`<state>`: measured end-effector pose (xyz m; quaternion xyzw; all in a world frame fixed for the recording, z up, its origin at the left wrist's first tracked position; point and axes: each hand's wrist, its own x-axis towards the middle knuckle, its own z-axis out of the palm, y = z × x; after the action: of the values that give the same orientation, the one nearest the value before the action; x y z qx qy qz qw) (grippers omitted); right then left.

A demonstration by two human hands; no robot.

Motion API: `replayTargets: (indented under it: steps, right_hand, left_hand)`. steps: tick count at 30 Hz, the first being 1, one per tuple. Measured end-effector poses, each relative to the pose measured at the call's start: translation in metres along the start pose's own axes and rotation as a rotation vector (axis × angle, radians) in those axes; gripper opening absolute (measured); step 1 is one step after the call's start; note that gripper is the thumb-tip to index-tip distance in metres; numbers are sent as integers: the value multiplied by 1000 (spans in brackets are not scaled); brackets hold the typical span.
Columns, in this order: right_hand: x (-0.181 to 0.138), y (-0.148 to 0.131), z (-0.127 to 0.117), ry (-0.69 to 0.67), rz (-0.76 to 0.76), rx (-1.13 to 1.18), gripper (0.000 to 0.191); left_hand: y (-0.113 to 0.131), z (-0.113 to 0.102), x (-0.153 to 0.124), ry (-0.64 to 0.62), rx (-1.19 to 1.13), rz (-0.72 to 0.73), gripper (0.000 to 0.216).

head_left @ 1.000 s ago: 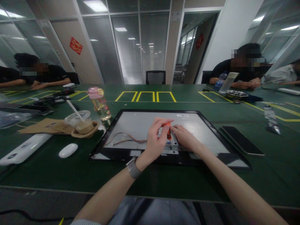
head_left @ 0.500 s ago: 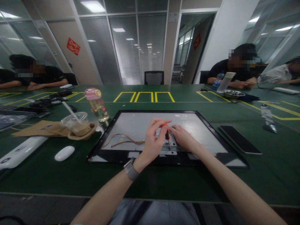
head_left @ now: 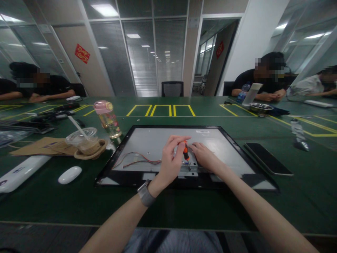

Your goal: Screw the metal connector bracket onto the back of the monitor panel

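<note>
A black-framed display panel [head_left: 147, 135] lies face down on the green table, its grey metal back up. Thin orange and red wires [head_left: 137, 160] run across its left half. My left hand [head_left: 171, 160] pinches the top of a small orange-handled screwdriver [head_left: 185, 151], which stands nearly upright with its tip on a small metal bracket near the panel's front edge. My right hand [head_left: 205, 156] lies flat on the panel just right of the screwdriver, fingers stretched toward its shaft. A watch sits on my left wrist.
A black phone [head_left: 267, 159] lies right of the panel. To the left are a white mouse [head_left: 70, 174], a plastic cup with straw [head_left: 83, 140], a pink-lidded bottle [head_left: 107, 118] and a long white device [head_left: 21, 172]. Other people sit at the far left and far right.
The view has shifted slightly; my hands and the screwdriver stay on the same spot of the panel, with small changes of the fingers on the handle.
</note>
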<state>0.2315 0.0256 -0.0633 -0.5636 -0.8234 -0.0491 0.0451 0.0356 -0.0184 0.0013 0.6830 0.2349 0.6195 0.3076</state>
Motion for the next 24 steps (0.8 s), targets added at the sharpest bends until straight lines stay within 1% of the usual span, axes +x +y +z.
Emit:
replayTargets:
  steps: [3,6,8,11,13,17,22,24]
  right_hand:
    - [0,0,-1,-15,16,-11,47]
    - [-1,-1,-2,-9,0,-11,45]
    - [-2,-1,-2,-2,-8,-4,43]
    - [-2,-2,-3,-19,3,-12,44]
    - [-2,-2,-6,-30,23,-19,44]
    - [-3,-3,-12,-34,48,20,37]
    - [-3,-5,-14,-38,49,17,37]
    - [-3,-7,-14,-45,54,0,39]
  left_hand:
    - [1,-1,0,-27,-43,-34,31]
    - [-4,-1,-2,-38,-14,-4,28]
    - [-7,0,-3,-16,30,32,24]
    - [-7,0,-3,15,74,31,21]
    - [-5,-1,-1,5,63,12,23]
    - [-4,-2,0,-26,4,-6,29]
    - [-8,1,-4,-1,29,30,22]
    - [-8,2,-4,3,37,17,22]
